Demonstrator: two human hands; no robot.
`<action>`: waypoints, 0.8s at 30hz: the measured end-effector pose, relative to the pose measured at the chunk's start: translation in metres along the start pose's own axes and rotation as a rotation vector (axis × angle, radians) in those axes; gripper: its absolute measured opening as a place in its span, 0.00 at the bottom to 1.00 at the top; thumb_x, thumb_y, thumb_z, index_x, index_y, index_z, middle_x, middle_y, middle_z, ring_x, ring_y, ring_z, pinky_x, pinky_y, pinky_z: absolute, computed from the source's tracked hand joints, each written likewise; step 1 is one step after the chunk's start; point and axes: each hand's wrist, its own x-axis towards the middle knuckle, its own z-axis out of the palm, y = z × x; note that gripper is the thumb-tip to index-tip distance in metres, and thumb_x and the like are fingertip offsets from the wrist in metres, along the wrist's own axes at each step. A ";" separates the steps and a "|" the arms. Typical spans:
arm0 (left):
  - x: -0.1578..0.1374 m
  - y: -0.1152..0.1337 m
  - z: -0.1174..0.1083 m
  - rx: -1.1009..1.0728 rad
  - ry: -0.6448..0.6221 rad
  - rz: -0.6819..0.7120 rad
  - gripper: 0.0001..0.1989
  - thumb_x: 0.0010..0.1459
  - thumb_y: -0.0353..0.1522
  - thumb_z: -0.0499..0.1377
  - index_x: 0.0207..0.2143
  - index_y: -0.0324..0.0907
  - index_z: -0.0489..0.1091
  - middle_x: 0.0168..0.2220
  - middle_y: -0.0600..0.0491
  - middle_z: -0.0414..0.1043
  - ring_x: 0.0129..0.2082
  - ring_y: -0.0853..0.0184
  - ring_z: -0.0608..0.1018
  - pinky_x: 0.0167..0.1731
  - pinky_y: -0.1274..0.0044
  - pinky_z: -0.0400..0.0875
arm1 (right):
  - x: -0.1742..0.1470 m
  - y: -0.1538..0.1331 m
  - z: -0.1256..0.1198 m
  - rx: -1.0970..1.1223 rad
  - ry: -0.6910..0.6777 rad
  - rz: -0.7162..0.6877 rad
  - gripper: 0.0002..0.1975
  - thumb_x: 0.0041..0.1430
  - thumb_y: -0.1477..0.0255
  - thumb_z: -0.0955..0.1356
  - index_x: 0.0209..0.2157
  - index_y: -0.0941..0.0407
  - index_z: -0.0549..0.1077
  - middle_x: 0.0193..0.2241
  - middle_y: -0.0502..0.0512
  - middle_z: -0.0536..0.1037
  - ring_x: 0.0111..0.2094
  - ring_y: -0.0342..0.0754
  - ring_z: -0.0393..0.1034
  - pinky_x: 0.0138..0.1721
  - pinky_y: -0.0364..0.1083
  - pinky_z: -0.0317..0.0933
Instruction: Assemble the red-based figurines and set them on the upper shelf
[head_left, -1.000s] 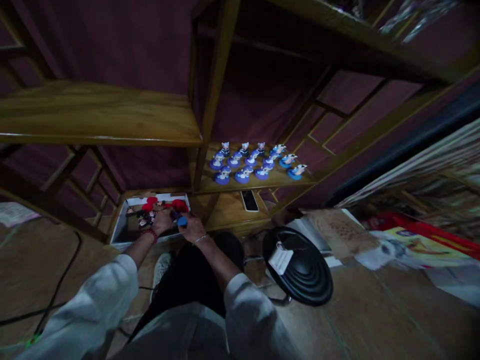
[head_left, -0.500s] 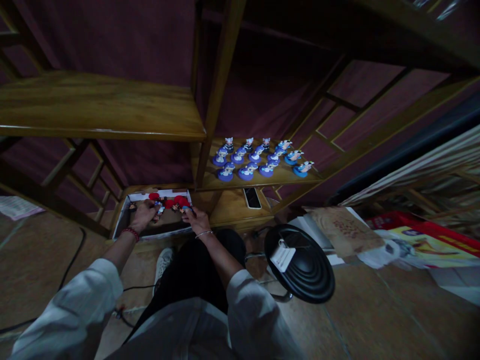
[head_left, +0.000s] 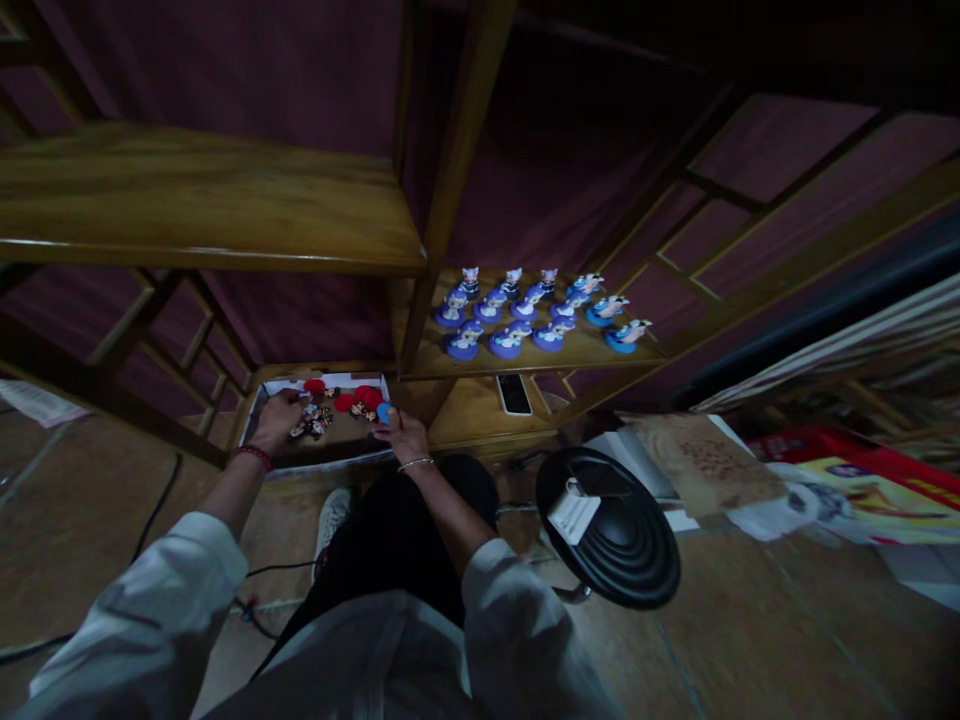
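A shallow white-walled box (head_left: 335,462) with a brown bottom stands on the low shelf. In it lie several small dark-haired figurines (head_left: 316,422) and red round bases (head_left: 367,396). Over the box's left part, my left hand (head_left: 279,420) has its fingers curled together beside the loose figurines; a bit of light blue shows at the fingertips, too small to make out. At the right end of the box, my right hand (head_left: 406,438) pinches a small blue round base (head_left: 383,412) between thumb and fingers. Whether a figure is attached to it is hidden.
On the shelf to the right stand several figurines with purple bases (head_left: 510,340) and some with blue bases (head_left: 621,338). A phone (head_left: 514,394) lies below them. A black round stool (head_left: 622,530) carries a white tag-like object (head_left: 574,512). Packages (head_left: 697,465) lie at right.
My left hand has drawn back to the left from the figurines in the middle of the box. The blue base in my right hand now shows its round face.
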 end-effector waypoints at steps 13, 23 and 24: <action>-0.014 0.005 0.008 0.378 -0.096 0.089 0.19 0.55 0.37 0.51 0.46 0.35 0.69 0.44 0.36 0.73 0.47 0.50 0.74 0.42 0.69 0.67 | -0.010 -0.012 0.006 -0.424 -0.007 -0.003 0.13 0.64 0.66 0.57 0.34 0.58 0.68 0.21 0.49 0.75 0.23 0.43 0.75 0.26 0.39 0.69; -0.039 0.020 0.051 0.367 -0.188 0.220 0.18 0.57 0.38 0.49 0.45 0.40 0.70 0.41 0.43 0.75 0.43 0.57 0.76 0.39 0.73 0.67 | -0.016 -0.024 0.010 -0.802 -0.047 0.005 0.15 0.66 0.68 0.55 0.40 0.57 0.69 0.24 0.52 0.79 0.25 0.42 0.76 0.25 0.36 0.66; -0.040 0.021 0.054 0.366 -0.199 0.235 0.17 0.57 0.38 0.49 0.45 0.40 0.70 0.42 0.43 0.75 0.43 0.57 0.76 0.39 0.73 0.67 | -0.017 -0.025 0.011 -0.850 -0.054 0.000 0.15 0.66 0.67 0.55 0.40 0.58 0.69 0.24 0.52 0.79 0.26 0.42 0.76 0.27 0.37 0.66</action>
